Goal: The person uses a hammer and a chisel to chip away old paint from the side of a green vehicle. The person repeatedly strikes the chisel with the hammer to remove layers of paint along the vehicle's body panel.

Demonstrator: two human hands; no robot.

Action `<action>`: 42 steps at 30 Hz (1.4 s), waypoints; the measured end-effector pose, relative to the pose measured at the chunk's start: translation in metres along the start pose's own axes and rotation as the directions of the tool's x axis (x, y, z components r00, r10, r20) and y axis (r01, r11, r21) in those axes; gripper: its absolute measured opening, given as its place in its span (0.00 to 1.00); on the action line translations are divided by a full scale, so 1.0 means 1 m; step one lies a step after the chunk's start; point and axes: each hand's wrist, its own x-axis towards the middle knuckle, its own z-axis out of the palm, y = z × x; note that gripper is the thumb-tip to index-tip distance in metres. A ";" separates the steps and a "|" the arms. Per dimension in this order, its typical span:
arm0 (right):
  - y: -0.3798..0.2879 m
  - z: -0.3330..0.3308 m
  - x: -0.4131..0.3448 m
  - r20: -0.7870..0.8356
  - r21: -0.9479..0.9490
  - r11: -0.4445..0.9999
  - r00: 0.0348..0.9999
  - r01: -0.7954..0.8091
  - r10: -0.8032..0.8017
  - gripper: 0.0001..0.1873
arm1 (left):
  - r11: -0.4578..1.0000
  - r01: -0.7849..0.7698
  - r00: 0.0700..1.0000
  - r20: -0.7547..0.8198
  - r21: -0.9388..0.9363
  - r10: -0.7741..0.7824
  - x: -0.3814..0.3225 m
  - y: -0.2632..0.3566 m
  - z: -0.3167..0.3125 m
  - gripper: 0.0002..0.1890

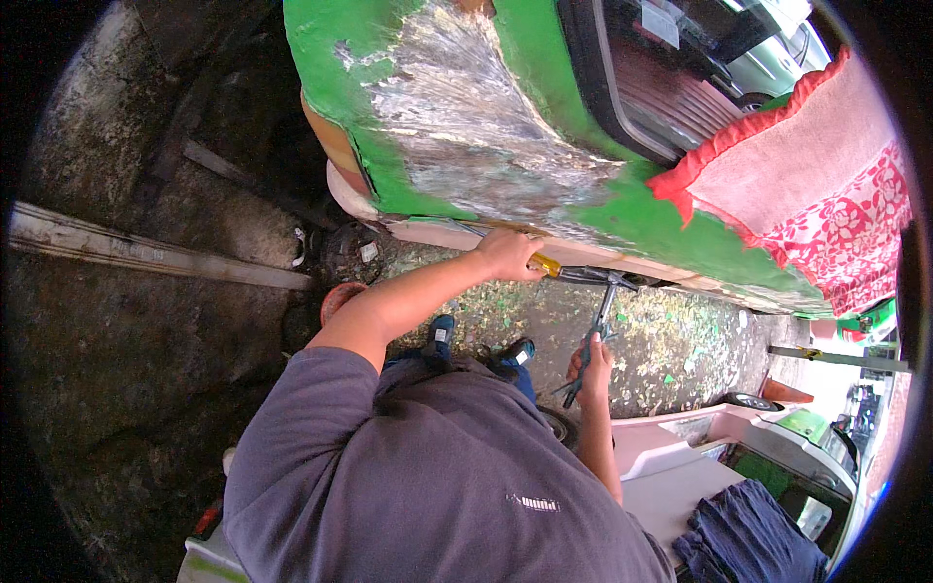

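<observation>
My left hand (510, 255) is closed around a yellow-handled tool (545, 264), probably a screwdriver or chisel. A thin metal shaft (466, 227) shows on its far side, by the lower edge of a green-painted car body (627, 211). In my right hand (596, 364) is a hammer (605, 310) with a metal shaft and a dark, ragged grip. Its head lies just right of the yellow handle, beside a dark elongated part that I cannot identify. Whether hammer and handle touch, I cannot tell. Bare, scraped patches (474, 124) mark the green panel.
A pink and red floral cloth (824, 211) hangs over the green car at right. Behind my right arm stands a pale vehicle (678, 466) with dark cloth (751, 532) on it. Paint flakes litter the ground (670, 342). A long pale beam (160, 251) lies at left.
</observation>
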 end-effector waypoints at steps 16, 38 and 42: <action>0.001 0.001 -0.006 0.018 0.040 0.999 1.000 -0.024 0.024 0.23 | 0.997 0.078 0.997 -0.014 -0.024 -0.079 0.004 -0.004 -0.008 0.29; -0.005 0.050 -0.013 0.066 -0.011 0.996 0.993 0.094 -0.093 0.23 | 0.996 0.047 0.994 -0.097 -0.075 -0.054 0.000 -0.013 -0.008 0.25; -0.005 0.045 -0.015 0.072 0.038 0.995 0.993 0.094 -0.097 0.23 | 0.999 0.050 0.998 -0.032 -0.017 -0.050 -0.006 -0.014 -0.013 0.25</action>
